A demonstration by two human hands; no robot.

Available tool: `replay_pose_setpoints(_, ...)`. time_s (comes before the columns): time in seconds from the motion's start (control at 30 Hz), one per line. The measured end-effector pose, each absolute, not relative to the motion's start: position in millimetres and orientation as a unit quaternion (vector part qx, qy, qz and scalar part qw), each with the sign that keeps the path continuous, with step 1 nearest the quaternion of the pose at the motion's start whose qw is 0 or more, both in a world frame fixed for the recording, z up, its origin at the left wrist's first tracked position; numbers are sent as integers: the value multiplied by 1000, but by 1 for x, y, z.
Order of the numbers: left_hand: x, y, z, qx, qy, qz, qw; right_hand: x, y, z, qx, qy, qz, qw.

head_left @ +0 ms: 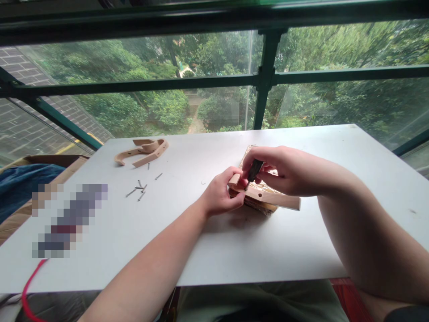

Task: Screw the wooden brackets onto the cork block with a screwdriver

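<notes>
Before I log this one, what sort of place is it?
Probably an enclosed balcony or a room beside windows: green-framed windows look out on trees, and a white table stands just inside them.

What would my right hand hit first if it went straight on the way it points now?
Your right hand points leftward across the picture, so probably your left hand, close beside it; exact depth is unclear from this single view.

Both forearms (157, 250) extend forward, the right hand (276, 167) curled beside the pinching left hand (223, 194)
</notes>
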State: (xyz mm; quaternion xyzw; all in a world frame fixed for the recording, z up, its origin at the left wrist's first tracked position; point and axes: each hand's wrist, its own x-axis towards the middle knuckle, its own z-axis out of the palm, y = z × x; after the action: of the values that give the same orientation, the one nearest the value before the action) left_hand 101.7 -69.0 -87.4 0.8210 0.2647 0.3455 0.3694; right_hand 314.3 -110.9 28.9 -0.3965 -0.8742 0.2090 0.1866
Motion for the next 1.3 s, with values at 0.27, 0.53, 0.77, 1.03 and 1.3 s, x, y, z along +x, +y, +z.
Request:
replay_pose_setpoints(0.27, 102, -69, -89, 815, 263, 350, 378, 314, -111, 29, -408, -877, 188, 172)
replay_pose_setpoints(0.53, 103, -69, -88, 808, 259, 351, 395, 311, -110, 30, -421, -878, 147, 176)
replay_pose_setpoints(0.77, 102, -68, -88, 818, 261, 351, 373, 304, -112, 26, -443, -866, 93, 212)
replay_pose_setpoints(1.03, 103, -69, -90, 822, 258, 346, 372, 300, -108, 16, -448, -858, 121, 221)
replay_pose_setpoints(1.3, 101, -67, -90, 838, 279, 340, 324, 307, -111, 20, -370, -879, 221, 203)
